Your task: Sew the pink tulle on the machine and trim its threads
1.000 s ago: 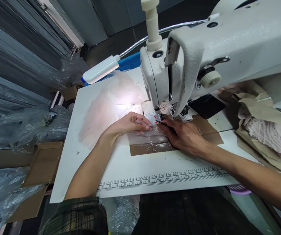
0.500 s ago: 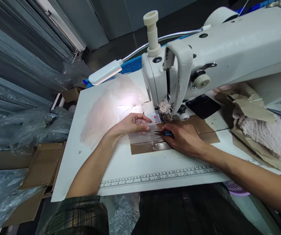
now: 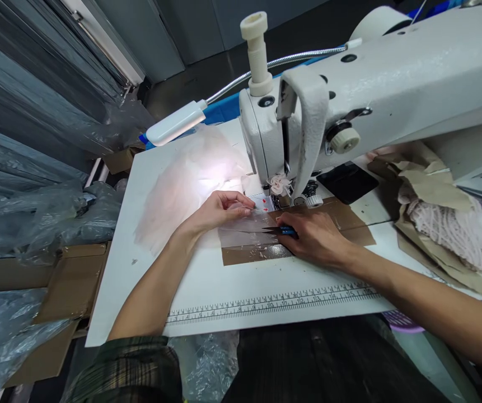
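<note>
Sheer pale pink tulle [image 3: 177, 190] lies heaped on the white sewing table, and a thin edge of it runs over a brown taped strip [image 3: 241, 256]. My left hand [image 3: 228, 208] pinches that edge between thumb and fingers, just in front of the needle area. In my right hand [image 3: 310, 235] are small thread snips [image 3: 286, 230] with blue handles, their dark blades pointing left toward the fabric. The snips rest low over the brown strip. The white sewing machine [image 3: 261, 134] stands right behind both hands, a pale ruffled scrap [image 3: 280, 184] by its presser foot.
A white lamp [image 3: 176, 124] lights the tulle. On the right lie a black phone-like slab [image 3: 347, 182] and brown paper [image 3: 425, 179] with gathered pink trim [image 3: 450, 229]. A printed ruler [image 3: 270, 305] follows the front edge. Cardboard boxes [image 3: 70, 280] and plastic sheeting stand at left.
My left hand has shifted slightly left and up with the tulle edge. The right hand keeps the snips in nearly the same place. The view has moved a little.
</note>
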A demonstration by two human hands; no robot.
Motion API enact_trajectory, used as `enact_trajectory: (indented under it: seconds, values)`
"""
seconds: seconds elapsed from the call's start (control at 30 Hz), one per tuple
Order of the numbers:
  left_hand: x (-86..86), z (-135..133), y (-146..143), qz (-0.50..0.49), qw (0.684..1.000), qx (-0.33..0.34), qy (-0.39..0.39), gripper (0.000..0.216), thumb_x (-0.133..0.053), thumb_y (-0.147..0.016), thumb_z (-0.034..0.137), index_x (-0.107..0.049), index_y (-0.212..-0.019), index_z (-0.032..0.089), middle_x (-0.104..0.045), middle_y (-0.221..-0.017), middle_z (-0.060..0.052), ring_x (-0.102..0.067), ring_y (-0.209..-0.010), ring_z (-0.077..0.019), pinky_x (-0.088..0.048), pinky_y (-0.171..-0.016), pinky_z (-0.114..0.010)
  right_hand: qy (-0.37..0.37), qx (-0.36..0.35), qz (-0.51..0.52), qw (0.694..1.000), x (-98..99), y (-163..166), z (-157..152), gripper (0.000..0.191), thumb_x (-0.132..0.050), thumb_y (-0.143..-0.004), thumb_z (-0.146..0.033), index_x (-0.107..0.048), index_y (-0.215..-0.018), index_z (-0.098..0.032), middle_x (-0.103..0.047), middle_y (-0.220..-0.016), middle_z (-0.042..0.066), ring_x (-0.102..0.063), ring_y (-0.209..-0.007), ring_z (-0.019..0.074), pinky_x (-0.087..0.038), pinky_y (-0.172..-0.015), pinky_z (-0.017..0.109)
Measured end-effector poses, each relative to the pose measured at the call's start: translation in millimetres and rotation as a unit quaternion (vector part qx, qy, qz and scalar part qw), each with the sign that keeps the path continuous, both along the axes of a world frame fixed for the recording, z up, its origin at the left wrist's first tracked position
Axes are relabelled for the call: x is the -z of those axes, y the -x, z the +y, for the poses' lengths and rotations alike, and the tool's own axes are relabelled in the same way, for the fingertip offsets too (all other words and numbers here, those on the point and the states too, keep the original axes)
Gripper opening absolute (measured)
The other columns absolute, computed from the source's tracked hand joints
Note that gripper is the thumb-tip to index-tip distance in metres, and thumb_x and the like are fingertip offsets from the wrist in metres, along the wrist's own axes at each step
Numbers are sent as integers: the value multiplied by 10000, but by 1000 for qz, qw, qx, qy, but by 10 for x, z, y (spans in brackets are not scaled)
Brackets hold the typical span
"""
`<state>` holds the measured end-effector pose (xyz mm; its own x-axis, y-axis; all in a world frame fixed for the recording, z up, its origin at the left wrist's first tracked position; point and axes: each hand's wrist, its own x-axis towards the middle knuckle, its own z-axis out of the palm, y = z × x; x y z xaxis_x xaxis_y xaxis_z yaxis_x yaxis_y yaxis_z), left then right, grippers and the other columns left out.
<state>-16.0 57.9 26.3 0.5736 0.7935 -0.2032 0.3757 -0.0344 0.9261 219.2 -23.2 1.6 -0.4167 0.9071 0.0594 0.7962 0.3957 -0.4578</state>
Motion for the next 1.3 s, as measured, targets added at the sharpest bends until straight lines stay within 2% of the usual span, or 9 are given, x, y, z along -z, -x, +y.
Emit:
enact_trajectory:
  seconds: [0.13, 0.27, 0.4, 0.47, 0.53, 0.63, 0.73, 0.97, 1.3]
  values:
    - [-72, -37, -10, 57, 979, 15, -197, 134, -707, -816, 280, -703, -815, 146, -712, -915, -75, -663, -895, -173, -526, -707, -261, 0, -58, 26, 998, 4, -61, 23, 150, -605, -839, -272, -693, -929, -190, -721, -833, 59, -633, -722, 204, -367, -618, 277]
    - [-218, -216, -118, 198, 888, 127, -395, 131, -607, -898, 261, -690, -847, 174, -687, -976, -58, -633, -936, -189, -503, -825, -332, 0, -60, 75, 995, -32, -108, 42, 179, -613, -806, -272, -718, -932, -199, -712, -755, 35, -624, -657, 178, -380, -618, 261]
    - [-326, -531, -343, 376, 798, 193, -429, 211, -575, -938, 340, -671, -967, 154, -656, -989, -80, -623, -850, -188, -494, -704, -292, -47, 54, 42, 997, -75, -107, 55, 331, -535, -890, -405, -704, -1052, -170, -700, -711, 52, -622, -624, 206, -379, -587, 279]
    - [-347, -681, -447, 439, 772, 201, -414, 273, -565, -946, 384, -658, -980, 130, -641, -986, -102, -627, -829, -194, -483, -643, -275, -59, 80, 0, 995, -85, -98, 54, 400, -466, -936, -448, -676, -1116, -159, -704, -726, 66, -634, -650, 230, -387, -589, 294]
    - [-344, -802, -517, 477, 755, 208, -400, 232, -537, -963, 314, -655, -966, 114, -635, -979, -116, -634, -804, -193, -472, -599, -265, -63, 69, -31, 995, -87, -103, 45, 411, -412, -973, -423, -638, -1185, -153, -729, -862, 94, -655, -734, 244, -409, -622, 304]
    - [-286, -943, -548, 506, 735, 218, -394, 172, -496, -917, 68, -658, -964, 100, -649, -969, -119, -648, -765, -180, -482, -575, -255, -79, 28, -73, 994, -91, -155, 12, 405, -384, -999, -367, -577, -1283, -152, -708, -1089, 122, -660, -867, 255, -428, -676, 317]
    - [-161, -1070, -511, 515, 718, 188, -430, 273, -462, -872, -30, -653, -1036, 77, -666, -1038, -152, -670, -836, -209, -536, -589, -270, -104, 2, -131, 986, -108, -217, -42, 444, -373, -1008, -350, -505, -1380, -147, -687, -1118, 133, -653, -856, 264, -415, -648, 329]
    - [124, -1211, -385, 420, 701, 70, -572, 277, -454, -903, -11, -660, -1081, 40, -699, -1066, -172, -686, -869, -221, -613, -724, -335, -112, -16, -219, 969, -164, -116, -100, 391, -371, -972, -150, -551, -1312, -84, -676, -1074, 173, -650, -836, 267, -327, -541, 335]
    - [204, -1189, -338, 374, 709, 36, -597, 235, -485, -915, 22, -670, -1053, 62, -709, -1092, -154, -689, -902, -221, -591, -767, -331, -139, 2, -209, 968, -60, 38, -77, 395, -367, -993, -170, -565, -1329, -109, -651, -1168, 175, -642, -828, 247, -296, -510, 320]
